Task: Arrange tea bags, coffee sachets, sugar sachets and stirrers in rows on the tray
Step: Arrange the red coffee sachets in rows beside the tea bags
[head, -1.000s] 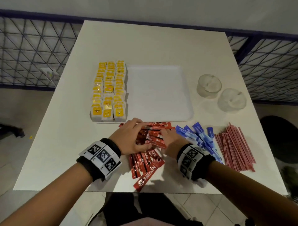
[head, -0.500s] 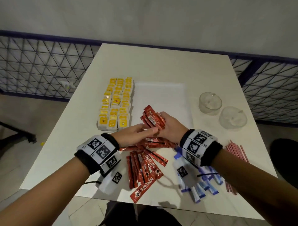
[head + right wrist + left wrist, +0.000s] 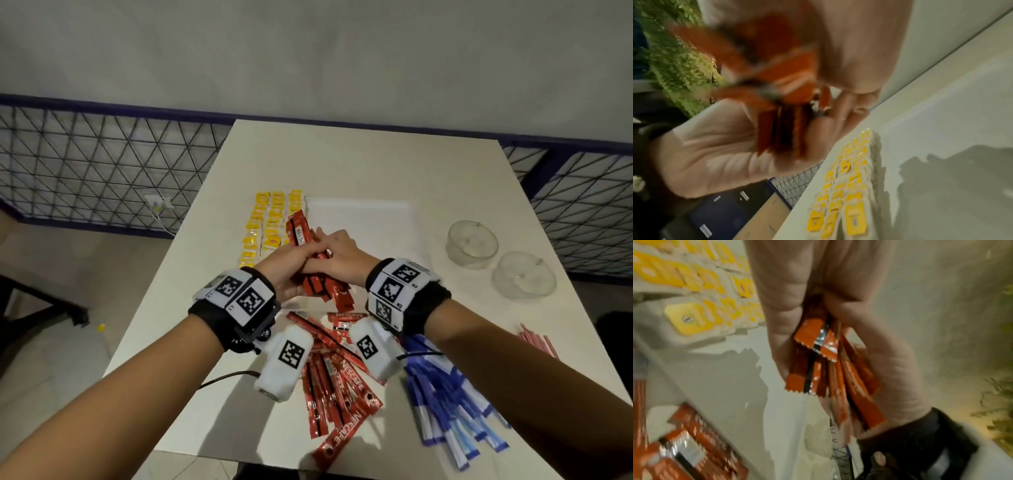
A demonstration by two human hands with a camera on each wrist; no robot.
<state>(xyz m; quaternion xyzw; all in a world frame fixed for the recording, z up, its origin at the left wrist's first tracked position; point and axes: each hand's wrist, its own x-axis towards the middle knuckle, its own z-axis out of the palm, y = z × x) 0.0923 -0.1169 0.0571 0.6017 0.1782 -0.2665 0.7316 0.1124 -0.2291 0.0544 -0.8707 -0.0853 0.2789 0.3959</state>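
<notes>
Both hands hold one bundle of red coffee sachets [image 3: 298, 230] upright in the air over the near left part of the white tray [image 3: 363, 216]. My left hand [image 3: 291, 260] grips it from the left and my right hand [image 3: 337, 248] from the right, fingers curled round it. The left wrist view shows the bundle's lower ends [image 3: 828, 373] fanned out below the fingers. The right wrist view is blurred, with the bundle [image 3: 783, 113] in the palm. Yellow tea bags [image 3: 267, 226] lie in rows along the tray's left side. More coffee sachets [image 3: 337, 387] lie loose on the table.
Blue sugar sachets [image 3: 445, 407] lie heaped at the near right. Red stirrers [image 3: 539, 344] lie beyond my right forearm. Two glass bowls [image 3: 472, 244] [image 3: 523, 275] stand right of the tray. A wire railing [image 3: 102, 164] runs behind the table.
Both hands gathered sachets from the loose pile and lifted the bundle up and forward over the tray. It now stands more upright and the left hand has closed round it.
</notes>
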